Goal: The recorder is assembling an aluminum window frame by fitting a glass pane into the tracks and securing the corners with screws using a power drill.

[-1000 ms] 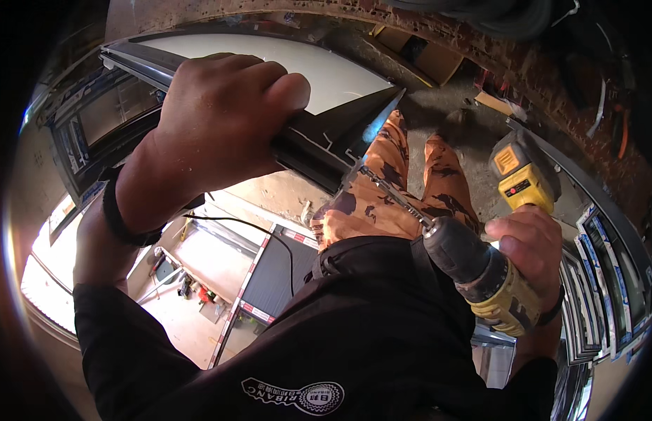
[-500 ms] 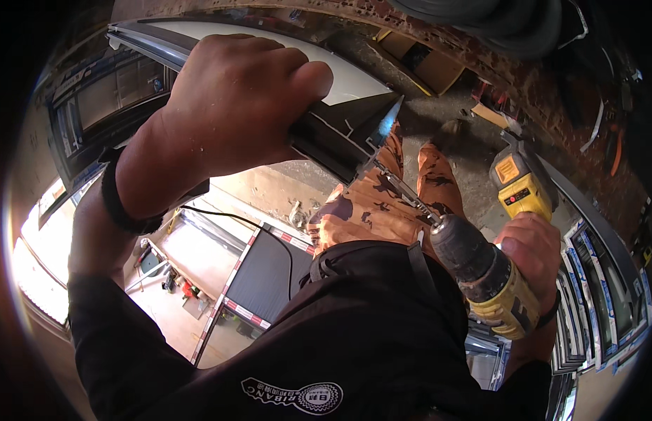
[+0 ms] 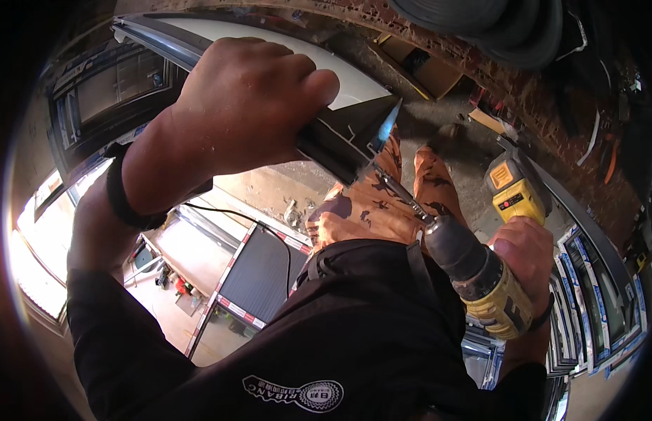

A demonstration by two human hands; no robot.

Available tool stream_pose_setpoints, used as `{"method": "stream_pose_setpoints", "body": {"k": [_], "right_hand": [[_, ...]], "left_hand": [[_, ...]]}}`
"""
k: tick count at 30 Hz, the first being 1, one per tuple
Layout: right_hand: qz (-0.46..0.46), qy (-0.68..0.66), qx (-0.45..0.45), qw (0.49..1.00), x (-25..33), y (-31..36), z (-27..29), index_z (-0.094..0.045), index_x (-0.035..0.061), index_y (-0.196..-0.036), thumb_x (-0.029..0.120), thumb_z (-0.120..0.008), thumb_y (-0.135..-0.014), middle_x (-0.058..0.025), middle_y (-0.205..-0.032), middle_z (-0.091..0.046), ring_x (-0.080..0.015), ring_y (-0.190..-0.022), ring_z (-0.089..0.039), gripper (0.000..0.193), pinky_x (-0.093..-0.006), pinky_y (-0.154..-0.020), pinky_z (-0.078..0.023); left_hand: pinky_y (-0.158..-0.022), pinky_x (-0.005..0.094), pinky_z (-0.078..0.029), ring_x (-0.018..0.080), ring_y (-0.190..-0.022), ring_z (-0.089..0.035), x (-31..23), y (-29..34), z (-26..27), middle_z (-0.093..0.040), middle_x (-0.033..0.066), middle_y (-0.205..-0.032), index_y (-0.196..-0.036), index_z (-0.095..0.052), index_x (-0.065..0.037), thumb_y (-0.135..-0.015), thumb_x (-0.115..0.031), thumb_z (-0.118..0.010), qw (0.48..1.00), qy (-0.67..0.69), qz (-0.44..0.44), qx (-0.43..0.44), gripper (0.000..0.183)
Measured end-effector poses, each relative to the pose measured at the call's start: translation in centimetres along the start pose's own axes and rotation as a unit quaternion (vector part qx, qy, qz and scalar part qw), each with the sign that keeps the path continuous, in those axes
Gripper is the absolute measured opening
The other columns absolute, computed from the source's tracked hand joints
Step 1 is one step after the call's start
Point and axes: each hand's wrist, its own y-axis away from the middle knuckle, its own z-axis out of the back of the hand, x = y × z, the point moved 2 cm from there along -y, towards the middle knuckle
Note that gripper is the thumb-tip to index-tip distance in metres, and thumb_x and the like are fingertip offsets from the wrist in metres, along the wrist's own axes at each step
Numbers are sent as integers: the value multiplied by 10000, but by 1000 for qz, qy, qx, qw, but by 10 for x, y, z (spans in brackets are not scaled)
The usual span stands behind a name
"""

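Observation:
My left hand (image 3: 259, 105) is wrapped round a long dark metal profile (image 3: 333, 151) with a hollow, mitred end. A strip of blue film shows along the profile's pointed tip. In my right hand (image 3: 526, 242) is a yellow and black cordless drill (image 3: 491, 281), gripped by its handle with the battery away from me. Its chuck points up and to the left, and the slim bit (image 3: 403, 196) reaches the lower edge of the profile's cut end. Whether the bit has entered the metal I cannot tell.
A rusty workbench (image 3: 543, 133) runs along the far right, with orange-handled pliers (image 3: 611, 161) on it. An open cardboard box (image 3: 420, 67) lies on the floor beyond. Framed panels (image 3: 599, 295) lean at the right. A grey panel with red-white edging (image 3: 256, 270) stands lower left, crossed by a black cable (image 3: 291, 263).
My left hand and the profile have shifted slightly to the right. The drill has moved a little left, and its bit stays at the profile's end.

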Motion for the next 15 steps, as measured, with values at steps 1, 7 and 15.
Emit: {"method": "stream_pose_setpoints", "body": {"k": [1, 7, 15], "right_hand": [[12, -1, -11, 1000, 1, -3, 0, -512, 87, -1099, 90, -742, -709, -82, -872, -625, -248, -717, -640, 454, -382, -657, -522], [17, -39, -2, 999, -9, -4, 1, -521, 69, -1090, 85, -741, -705, -89, -865, -638, -254, -705, -640, 444, -378, -641, -515], [48, -51, -19, 997, -26, 28, -18, -575, 123, -1152, 98, -683, -774, -60, -930, -675, -231, -800, -674, 394, -374, -713, -528]], "left_hand": [[-585, 377, -497, 253, -710, -629, -1, 0, 0, -565, 30, -722, -834, -539, -121, -587, -198, -741, 1000, -1, -1, -1, 328], [-613, 374, -504, 254, -721, -631, 2, -2, -1, -568, 34, -720, -817, -542, -116, -586, -214, -735, 1000, -13, 11, 2, 316], [-559, 384, -468, 251, -628, -582, 0, 0, -2, -529, 43, -667, -779, -524, -96, -581, -202, -705, 999, 9, -13, -33, 289]]}}
